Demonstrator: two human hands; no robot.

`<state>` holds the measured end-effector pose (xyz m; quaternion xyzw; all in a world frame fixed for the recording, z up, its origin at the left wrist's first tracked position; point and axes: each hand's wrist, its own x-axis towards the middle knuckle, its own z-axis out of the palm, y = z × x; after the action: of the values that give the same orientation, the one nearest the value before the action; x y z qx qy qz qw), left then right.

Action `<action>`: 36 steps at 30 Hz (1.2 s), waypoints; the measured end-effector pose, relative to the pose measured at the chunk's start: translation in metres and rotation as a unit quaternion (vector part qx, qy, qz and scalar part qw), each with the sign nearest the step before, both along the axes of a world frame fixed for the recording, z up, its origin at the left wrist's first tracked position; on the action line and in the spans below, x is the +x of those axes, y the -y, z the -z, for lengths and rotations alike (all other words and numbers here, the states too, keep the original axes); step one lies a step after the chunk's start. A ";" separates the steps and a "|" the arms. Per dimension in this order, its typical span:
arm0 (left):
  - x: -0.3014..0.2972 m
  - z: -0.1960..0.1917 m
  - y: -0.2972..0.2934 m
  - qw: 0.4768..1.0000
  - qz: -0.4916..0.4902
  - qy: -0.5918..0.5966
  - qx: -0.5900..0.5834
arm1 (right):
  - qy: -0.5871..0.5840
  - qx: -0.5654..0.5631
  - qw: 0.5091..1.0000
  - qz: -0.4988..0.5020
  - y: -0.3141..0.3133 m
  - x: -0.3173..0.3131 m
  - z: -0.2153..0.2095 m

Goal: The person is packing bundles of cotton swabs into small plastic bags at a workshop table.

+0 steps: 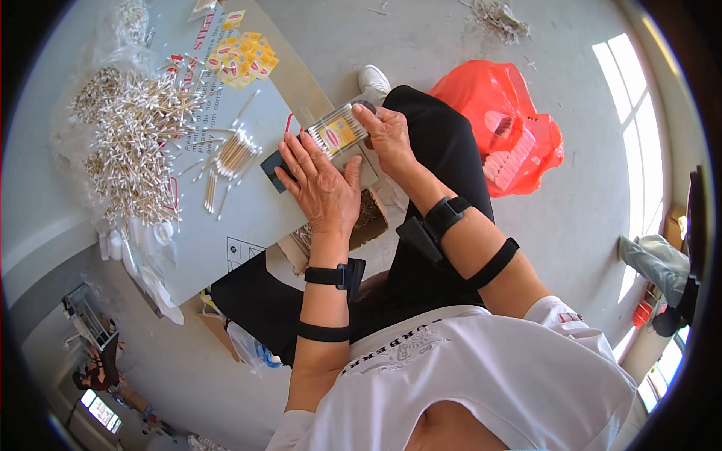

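A clear packet of cotton swabs (pixel 336 134) with a yellow card inside lies between my hands at the table's edge. My right hand (pixel 389 140) pinches its right end between thumb and fingers. Stretched out flat, my left hand (pixel 322 188) rests against the packet's near left side. Under its fingertips is a dark green flat piece (pixel 272 173); the rest of that piece is hidden. Left of this hand, a small bunch of cotton swabs (pixel 236 155) lies on the table (pixel 256 203), with a few loose ones around it.
A big heap of cotton swabs (pixel 131 135) on clear plastic fills the table's left. Yellow cards (pixel 242 59) are spread at the far side. A cardboard box (pixel 376 218) is below the table edge by my lap. On the floor at right sits a red bag (pixel 466 90) with pink-looking packs.
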<state>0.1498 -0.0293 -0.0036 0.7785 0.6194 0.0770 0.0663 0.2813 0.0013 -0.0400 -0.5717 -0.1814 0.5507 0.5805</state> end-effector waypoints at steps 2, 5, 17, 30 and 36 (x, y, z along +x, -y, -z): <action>0.000 0.000 -0.001 1.000 -0.003 0.007 0.002 | 0.006 0.000 1.000 0.000 0.000 -0.001 -0.001; 0.000 -0.001 -0.003 1.000 0.003 -0.002 0.002 | -0.001 0.002 1.000 0.002 0.000 -0.001 -0.003; 0.003 -0.007 -0.007 0.999 0.048 -0.008 -0.022 | 0.014 -0.016 1.000 -0.003 0.000 0.000 -0.003; 0.005 -0.006 -0.008 0.999 0.045 0.000 -0.022 | -0.038 0.014 0.999 -0.006 0.003 0.003 -0.005; -0.001 -0.003 -0.007 0.999 0.036 0.029 0.008 | -0.042 -0.008 0.999 0.010 0.000 -0.002 -0.008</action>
<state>0.1489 -0.0226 -0.0008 0.7985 0.5878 0.1019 0.0803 0.2794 0.0008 -0.0318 -0.5545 -0.1471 0.5697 0.5886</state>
